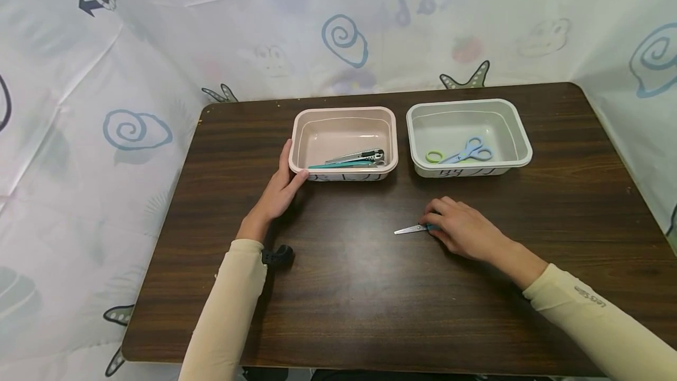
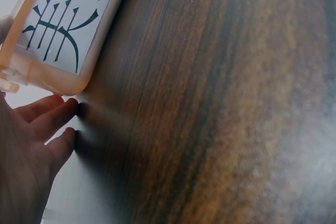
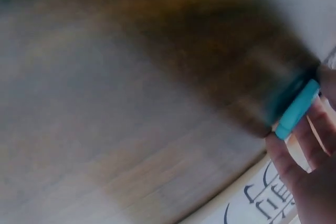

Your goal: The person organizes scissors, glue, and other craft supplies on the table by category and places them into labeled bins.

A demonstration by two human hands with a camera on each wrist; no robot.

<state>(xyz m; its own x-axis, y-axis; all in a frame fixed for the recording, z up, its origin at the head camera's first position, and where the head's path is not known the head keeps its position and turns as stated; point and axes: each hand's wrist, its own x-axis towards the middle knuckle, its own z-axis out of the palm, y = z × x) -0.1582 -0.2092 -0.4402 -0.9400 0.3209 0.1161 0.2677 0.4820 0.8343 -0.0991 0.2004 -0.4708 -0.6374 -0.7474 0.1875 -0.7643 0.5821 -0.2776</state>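
Observation:
My right hand (image 1: 465,231) holds small scissors (image 1: 409,230) low over the tabletop, blades pointing left. The fingers hide most of their handles; the right wrist view shows a teal handle (image 3: 297,109) at the fingertips. At the front left corner of a pink plastic bin (image 1: 344,112), my left hand (image 1: 275,193) grips with the thumb at the front rim and fingers along the side. Inside that bin lie a utility knife (image 1: 359,156) and teal-coloured slim tools (image 1: 338,164). A pale grey-green bin (image 1: 465,106) to its right contains blue scissors (image 1: 473,150) and a green-handled item (image 1: 435,156).
Both bins stand side by side toward the back of the dark wooden table (image 1: 349,287), with paper labels on their fronts. White printed cloth (image 1: 396,28) hangs behind the table and on both sides. A black band (image 1: 277,256) is on the left wrist.

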